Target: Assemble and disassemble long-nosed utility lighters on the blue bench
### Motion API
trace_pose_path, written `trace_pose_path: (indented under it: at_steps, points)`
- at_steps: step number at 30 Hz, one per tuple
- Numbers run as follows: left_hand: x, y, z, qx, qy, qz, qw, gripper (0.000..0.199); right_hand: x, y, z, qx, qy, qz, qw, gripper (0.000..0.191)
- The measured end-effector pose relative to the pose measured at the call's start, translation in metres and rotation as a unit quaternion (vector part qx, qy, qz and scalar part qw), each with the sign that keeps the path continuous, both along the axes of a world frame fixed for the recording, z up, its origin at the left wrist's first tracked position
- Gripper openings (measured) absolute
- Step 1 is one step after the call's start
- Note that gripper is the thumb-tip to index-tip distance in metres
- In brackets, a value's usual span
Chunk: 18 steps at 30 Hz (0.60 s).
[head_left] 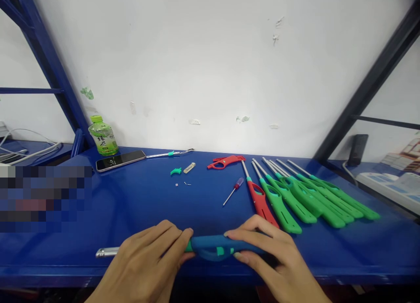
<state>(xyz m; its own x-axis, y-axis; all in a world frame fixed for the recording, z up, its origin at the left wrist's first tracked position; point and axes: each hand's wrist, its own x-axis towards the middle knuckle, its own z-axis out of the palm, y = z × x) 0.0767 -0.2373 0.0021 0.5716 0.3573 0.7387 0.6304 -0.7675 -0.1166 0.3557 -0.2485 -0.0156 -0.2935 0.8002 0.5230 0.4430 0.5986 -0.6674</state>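
Note:
A blue lighter [210, 243] with a long metal tube lies level at the table's front edge, its metal tip pointing left. My left hand [151, 255] is wrapped round the tube side, near the green collar. My right hand [272, 255] grips the blue handle's right end between thumb and fingers. Teal trigger parts show in the handle's lower opening. Beyond my right hand lie a red lighter [260, 202] and several green lighters [278, 207], side by side with tubes pointing away.
Red casing pieces [226, 162], a screwdriver [233, 191], a teal trigger [176, 171], a pale small part [189, 168] and a metal rod [160, 155] lie on the blue table [147, 198]. A phone [120, 160] and green bottle [103, 137] are at back left.

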Motion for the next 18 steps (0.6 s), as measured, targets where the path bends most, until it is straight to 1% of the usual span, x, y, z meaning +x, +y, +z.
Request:
trace_pose_path:
  at_steps: [2, 5, 8, 11, 13, 15, 18]
  points:
    - [-0.005, 0.001, -0.002, -0.011, -0.004, 0.016, 1.000, 0.024, -0.001, 0.001, 0.000, 0.037, 0.020, -0.012, 0.999, 0.023]
    - [-0.012, 0.000, -0.004, -0.012, -0.018, 0.049, 0.999, 0.024, 0.001, 0.003, 0.000, 0.080, 0.030, -0.056, 0.995, 0.022]
    - [-0.016, -0.001, -0.007, -0.015, -0.026, 0.062, 0.998, 0.023, 0.003, 0.003, 0.001, 0.096, 0.029, -0.058, 0.993, 0.017]
    - [-0.015, -0.004, -0.012, -0.028, 0.006, 0.059, 0.998, 0.032, 0.004, 0.001, -0.002, 0.111, 0.009, -0.036, 0.993, 0.020]
    - [-0.012, -0.005, -0.015, -0.047, 0.033, 0.057, 0.997, 0.038, 0.004, -0.002, -0.006, 0.122, -0.018, -0.033, 0.992, 0.021]
    - [-0.008, -0.005, -0.016, -0.049, 0.038, 0.052, 0.997, 0.035, 0.004, -0.005, -0.011, 0.129, -0.043, -0.043, 0.990, 0.021]
    - [-0.001, -0.001, -0.013, -0.029, 0.017, 0.038, 0.999, 0.032, 0.003, -0.007, -0.016, 0.132, -0.050, -0.059, 0.988, 0.023]
